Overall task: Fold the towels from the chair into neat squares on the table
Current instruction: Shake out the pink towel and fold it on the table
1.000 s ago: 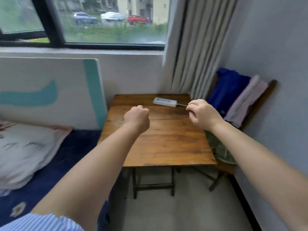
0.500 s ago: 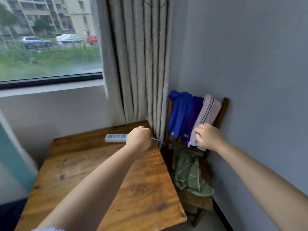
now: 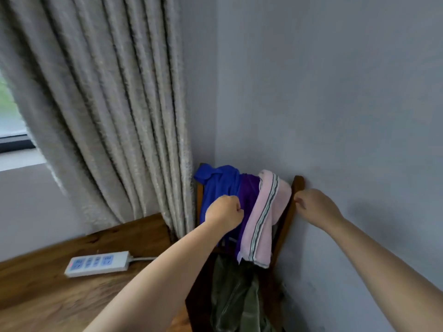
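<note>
1. We find no readable text, brand or number anywhere in the head view.
2. Lower left of the frame: the white power strip (image 3: 98, 263) on the table (image 3: 48, 303) carries blue socket panels and a red spot at its left end, too blurred to read any marking.

The towels on the chair back (image 3: 298, 182) were royal blue (image 3: 220, 183), deep purple (image 3: 249, 190) and pale pink with grey and white stripes (image 3: 263, 216). An olive green cloth (image 3: 235, 295) lay on the seat. The chair was dark brown wood, the tabletop (image 3: 48, 303) warm brown. The power strip (image 3: 98, 263) was white with blue sockets. The curtain (image 3: 107, 104) was speckled grey-beige, the wall (image 3: 335, 92) plain grey.
</note>
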